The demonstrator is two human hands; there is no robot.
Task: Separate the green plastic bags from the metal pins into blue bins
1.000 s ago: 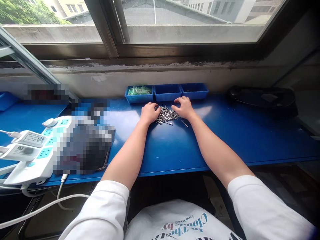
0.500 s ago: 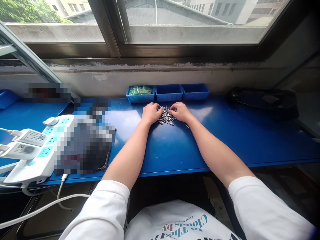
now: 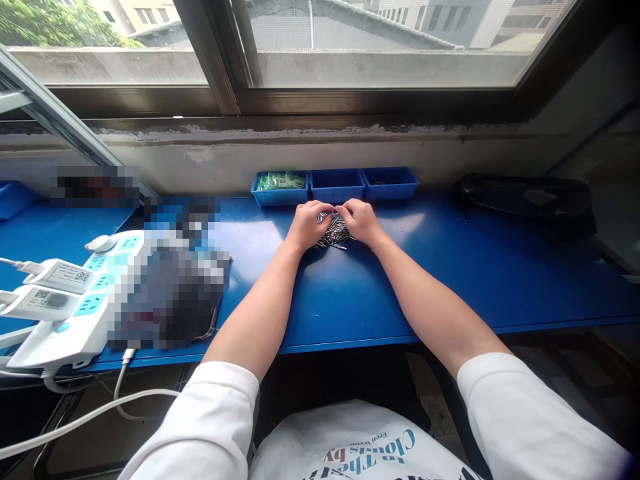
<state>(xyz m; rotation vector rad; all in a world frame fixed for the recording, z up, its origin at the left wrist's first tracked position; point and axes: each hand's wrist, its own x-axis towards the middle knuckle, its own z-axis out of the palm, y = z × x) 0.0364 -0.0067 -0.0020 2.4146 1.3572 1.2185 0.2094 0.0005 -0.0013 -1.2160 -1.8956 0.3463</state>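
Note:
A heap of thin, shiny metal pins (image 3: 336, 235) lies on the blue table; their exact kind is too small to tell. Over the heap's left side, my left hand (image 3: 309, 223) has its thumb and curled fingers drawn together in a pinch. Facing it from the right, my right hand (image 3: 361, 221) is pinched too, and the two hands' fingertips nearly meet above the pins. Whatever sits between the fingertips is too small to make out. Part of the heap is hidden behind the hands.
Behind the hands stand three joined blue bins: a left bin (image 3: 280, 197) with green-and-clear packets, a middle bin (image 3: 338, 195), and a right bin (image 3: 391, 191) with small dark bits. A white power strip (image 3: 113, 280) with chargers lies left, a dark bag (image 3: 530, 207) right.
Both hands have moved closer together over the pile, the left a little to the right. Their fingertips now almost meet above the pins, where before a gap lay between them.

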